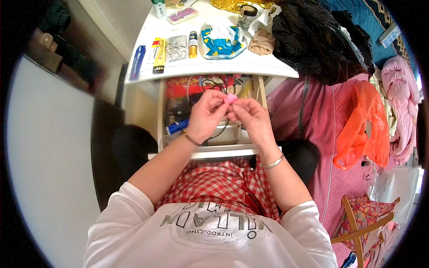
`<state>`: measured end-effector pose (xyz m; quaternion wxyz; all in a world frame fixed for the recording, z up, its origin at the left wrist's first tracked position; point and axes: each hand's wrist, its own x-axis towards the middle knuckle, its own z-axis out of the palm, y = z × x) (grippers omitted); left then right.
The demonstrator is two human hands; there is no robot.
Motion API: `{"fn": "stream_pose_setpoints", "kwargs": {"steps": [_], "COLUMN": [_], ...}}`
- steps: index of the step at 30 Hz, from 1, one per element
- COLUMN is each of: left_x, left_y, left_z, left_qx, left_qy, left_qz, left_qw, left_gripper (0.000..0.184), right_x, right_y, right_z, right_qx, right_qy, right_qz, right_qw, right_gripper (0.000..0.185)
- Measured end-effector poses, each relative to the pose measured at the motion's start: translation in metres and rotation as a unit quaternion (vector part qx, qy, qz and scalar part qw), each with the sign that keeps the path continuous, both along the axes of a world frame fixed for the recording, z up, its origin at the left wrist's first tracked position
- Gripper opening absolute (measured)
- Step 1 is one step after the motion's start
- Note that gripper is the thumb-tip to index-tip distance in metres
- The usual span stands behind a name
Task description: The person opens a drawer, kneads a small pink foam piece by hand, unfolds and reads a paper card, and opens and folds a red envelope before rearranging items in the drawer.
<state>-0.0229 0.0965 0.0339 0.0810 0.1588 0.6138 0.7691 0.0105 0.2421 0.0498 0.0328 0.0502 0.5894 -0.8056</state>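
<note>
A small pink flower-shaped piece (230, 98) is held up between both hands, above an open drawer (161, 107). My left hand (207, 115) pinches it from the left with thumb and forefinger. On the other side, the thumb and fingers of my right hand (254, 119) are closed at its lower right edge. Part of the piece is hidden by fingertips, and its exact kind is unclear. Below the hands, the drawer holds dark cables, a red patterned packet (183, 85), a blue box (177, 126) and a white container (225, 135).
On the white tabletop (178, 69) lie a yellow-and-black packet (159, 56), a glue stick (193, 44), a blue-and-white tissue pack (222, 42) and a lidded jar (247, 17). A black plastic bag (313, 40) and an orange bag (364, 127) rest at the right on pink bedding (319, 120).
</note>
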Motion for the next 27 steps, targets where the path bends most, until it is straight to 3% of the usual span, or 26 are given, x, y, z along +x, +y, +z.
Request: {"fn": "stream_pose_setpoints", "kwargs": {"steps": [8, 27], "left_x": [0.0012, -0.0003], "left_y": [0.0004, 0.0026], "left_z": [0.0003, -0.0034], "left_qx": [0.019, -0.078], "left_qy": [0.001, 0.101], "left_qz": [0.002, 0.081], "left_qw": [1.0, 0.989], "left_gripper": [0.015, 0.016], "right_x": [0.0005, 0.0011], "right_y": [-0.0007, -0.0078], "right_z": [-0.0005, -0.0039], "right_qx": [-0.001, 0.046], "right_qy": [-0.002, -0.008], "right_qz": [-0.011, -0.032], "right_qw": [1.0, 0.998], "right_gripper": [0.009, 0.012]}}
